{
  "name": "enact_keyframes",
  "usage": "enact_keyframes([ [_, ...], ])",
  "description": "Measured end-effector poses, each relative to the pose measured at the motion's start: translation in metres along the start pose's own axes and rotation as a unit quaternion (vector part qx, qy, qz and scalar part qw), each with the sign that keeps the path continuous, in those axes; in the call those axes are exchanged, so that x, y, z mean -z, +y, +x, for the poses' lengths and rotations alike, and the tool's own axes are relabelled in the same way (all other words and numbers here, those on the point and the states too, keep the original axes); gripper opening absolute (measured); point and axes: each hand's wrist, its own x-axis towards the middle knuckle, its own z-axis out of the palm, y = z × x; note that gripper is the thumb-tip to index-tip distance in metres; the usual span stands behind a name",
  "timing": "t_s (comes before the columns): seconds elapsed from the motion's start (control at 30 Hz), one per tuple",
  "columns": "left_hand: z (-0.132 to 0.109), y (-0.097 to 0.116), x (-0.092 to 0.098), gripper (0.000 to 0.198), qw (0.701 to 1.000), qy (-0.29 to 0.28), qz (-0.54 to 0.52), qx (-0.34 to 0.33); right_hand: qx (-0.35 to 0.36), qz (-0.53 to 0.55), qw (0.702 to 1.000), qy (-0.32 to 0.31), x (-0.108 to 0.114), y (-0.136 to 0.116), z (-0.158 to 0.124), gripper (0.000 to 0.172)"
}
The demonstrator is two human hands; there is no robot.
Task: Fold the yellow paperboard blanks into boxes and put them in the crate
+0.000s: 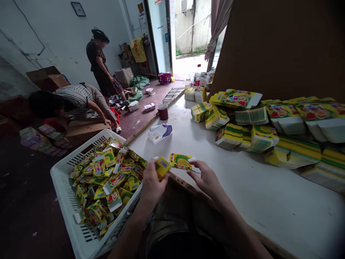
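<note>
Left hand [152, 185] is clamped on 1 box [162, 167]. At its 3 o'clock, right hand [206, 178] pinches a carton [181, 161]. Basket [64, 187] sits at 9 o'clock.

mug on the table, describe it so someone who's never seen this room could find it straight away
Take the long white table and follow its left edge toward the open doorway. Just beyond the crumpled white-and-blue packet stands the mug, upright near that edge. It is plain dark red and round, unlike the flat yellow-and-green cartons stacked to its right.
</note>
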Motion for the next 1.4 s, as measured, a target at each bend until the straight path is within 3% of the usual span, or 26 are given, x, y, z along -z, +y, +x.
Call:
enact_keyframes([
  [0.1, 0.010, -0.021, 0.011, 0.069, 0.991, 0.111, 0.066, 0.038, -0.051, -0.088, 0.994, 0.026, -0.010, 0.008, 0.021, 0.016],
  [0.2, 0.011, -0.030, 0.014, 0.073, 0.991, 0.118, 0.039, 0.053, -0.080, -0.130, 0.988, 0.032, -0.020, 0.007, 0.029, 0.013],
  [0.33, 0.005, -0.019, 0.007, 0.066, 0.994, 0.043, -0.073, 0.064, -0.081, -0.135, 0.987, 0.045, -0.027, 0.003, 0.026, 0.016],
  [0.43, 0.000, -0.003, 0.003, 0.045, 0.984, -0.055, -0.159, 0.063, -0.064, -0.105, 0.991, 0.059, -0.026, 0.002, 0.022, 0.017],
  [0.53, -0.005, 0.009, 0.002, 0.024, 0.945, -0.184, -0.261, 0.065, -0.055, -0.049, 0.994, 0.078, -0.018, 0.000, 0.018, 0.013],
  [0.63, -0.009, 0.015, -0.004, 0.031, 0.903, -0.234, -0.351, 0.080, -0.034, 0.025, 0.995, 0.095, -0.007, -0.011, 0.008, 0.009],
  [0.8, -0.014, 0.025, -0.015, 0.060, 0.855, -0.156, -0.484, 0.098, 0.021, 0.139, 0.990, 0.013, -0.015, -0.046, -0.024, 0.011],
  [0.97, -0.012, 0.041, -0.010, 0.045, 0.715, -0.011, -0.668, 0.207, 0.042, 0.295, 0.954, -0.034, -0.031, -0.072, -0.045, 0.011],
  [1.03, -0.008, 0.045, -0.009, 0.038, 0.695, 0.025, -0.684, 0.223, 0.054, 0.321, 0.945, -0.046, -0.031, -0.076, -0.048, 0.012],
  [1.13, -0.005, 0.045, -0.010, 0.040, 0.698, 0.044, -0.678, 0.229, 0.062, 0.362, 0.927, -0.073, -0.034, -0.077, -0.049, 0.027],
  [1.23, -0.009, 0.042, -0.015, 0.048, 0.709, 0.024, -0.666, 0.232, 0.029, 0.411, 0.909, -0.060, -0.037, -0.071, -0.047, 0.035],
  [1.33, -0.015, 0.039, -0.018, 0.052, 0.749, 0.002, -0.628, 0.211, -0.018, 0.447, 0.894, -0.014, -0.033, -0.060, -0.043, 0.029],
  [1.4, -0.015, 0.037, -0.018, 0.043, 0.783, -0.009, -0.592, 0.191, -0.047, 0.453, 0.890, 0.005, -0.026, -0.053, -0.041, 0.024],
])
